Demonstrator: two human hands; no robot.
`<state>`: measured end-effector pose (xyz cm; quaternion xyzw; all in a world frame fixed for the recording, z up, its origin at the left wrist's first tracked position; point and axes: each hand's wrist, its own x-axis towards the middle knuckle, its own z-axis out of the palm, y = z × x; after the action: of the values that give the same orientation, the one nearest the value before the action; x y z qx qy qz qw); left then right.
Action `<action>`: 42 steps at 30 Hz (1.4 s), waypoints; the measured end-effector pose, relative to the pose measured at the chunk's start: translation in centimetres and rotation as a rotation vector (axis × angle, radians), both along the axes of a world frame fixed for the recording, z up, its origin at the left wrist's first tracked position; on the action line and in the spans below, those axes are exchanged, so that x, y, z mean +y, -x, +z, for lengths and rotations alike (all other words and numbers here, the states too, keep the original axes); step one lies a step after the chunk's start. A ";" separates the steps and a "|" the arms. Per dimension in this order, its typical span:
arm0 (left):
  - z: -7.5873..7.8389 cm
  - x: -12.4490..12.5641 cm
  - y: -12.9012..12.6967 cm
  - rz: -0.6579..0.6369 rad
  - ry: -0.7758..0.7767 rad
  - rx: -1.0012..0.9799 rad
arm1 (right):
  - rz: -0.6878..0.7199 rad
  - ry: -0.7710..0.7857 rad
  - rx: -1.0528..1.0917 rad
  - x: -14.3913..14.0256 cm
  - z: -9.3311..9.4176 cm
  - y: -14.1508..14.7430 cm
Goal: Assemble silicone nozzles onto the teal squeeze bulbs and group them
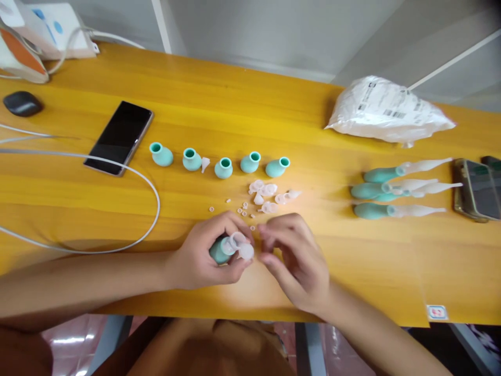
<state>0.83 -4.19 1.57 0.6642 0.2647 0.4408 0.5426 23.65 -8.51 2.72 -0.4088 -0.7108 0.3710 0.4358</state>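
My left hand (209, 250) is wrapped round a teal squeeze bulb (219, 251) near the table's front edge. A clear plastic fitting (235, 242) with a round flap sits at the bulb's mouth and points to the right. Just right of it, my right hand (295, 261) is open, its thumb and fingers curved and apart with nothing visible between them. Close to those fingertips lies a small pale ring (252, 228). Beyond both hands are several more tiny rings (240, 211) and a loose cluster of translucent plastic parts (262, 190).
Several open-mouthed teal bulbs (224, 168) stand or lean in a row behind the parts. Teal bulbs with long clear nozzles (373, 210) lie at right, beside phones (475, 188). A white plastic parcel (387, 109), another phone (121, 137), a white cable (156, 193) and a black mouse (22, 103) surround the area.
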 end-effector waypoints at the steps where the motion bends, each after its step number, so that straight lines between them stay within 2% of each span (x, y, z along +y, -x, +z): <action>1: -0.1 -0.2 -0.1 -0.006 0.047 0.000 | 0.043 -0.146 -0.112 0.2 0.2 -0.4; 3: -0.2 -0.6 -0.1 -0.020 0.112 0.034 | 0.125 -0.323 -0.271 0.6 0.6 -1.2; 5: -0.2 -0.8 -0.1 -0.037 0.131 0.057 | 0.146 -0.366 -0.318 1.0 1.0 -1.5; 14: 0.0 -0.8 0.1 -0.072 0.103 0.063 | 0.243 -0.158 -0.048 1.8 2.1 -1.6; 16: 0.0 -0.8 -0.1 -0.042 0.116 0.061 | 0.214 -0.091 -0.009 1.7 2.2 -1.5; 18: 0.0 -0.7 -0.2 -0.024 0.119 0.033 | 0.101 -0.087 -0.019 1.7 2.0 -1.5; 19: 0.0 -0.7 -0.3 -0.023 0.121 0.019 | 0.028 -0.131 -0.077 1.8 1.7 -1.5; 21: 0.2 -0.5 -0.3 -0.030 0.126 0.010 | -0.096 -0.290 -0.323 2.1 1.1 -1.5; 23: 0.3 -0.4 -0.1 -0.053 0.149 0.041 | -0.152 -0.437 -0.593 2.5 0.5 -1.6; 25: 0.4 -0.3 0.2 -0.093 0.203 0.090 | -0.175 -0.497 -0.707 2.7 0.1 -1.7; 31: 0.0 -0.2 0.7 -0.269 0.462 0.064 | -0.179 -0.418 -0.464 2.6 1.3 -2.1; 34: -0.1 -0.2 0.6 -0.308 0.553 0.007 | -0.074 -0.408 -0.361 2.5 1.9 -2.2; 37: 0.0 0.0 0.5 -0.345 0.561 0.011 | 0.095 -0.379 -0.313 2.3 1.6 -1.9; 42: -0.1 0.3 0.6 -0.407 0.535 0.071 | 0.144 -0.286 -0.202 1.9 1.0 -1.1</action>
<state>0.24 -3.86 1.52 0.5524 0.2518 0.2151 0.7650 24.77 -6.66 3.74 -0.3258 -0.8239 0.2534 0.3883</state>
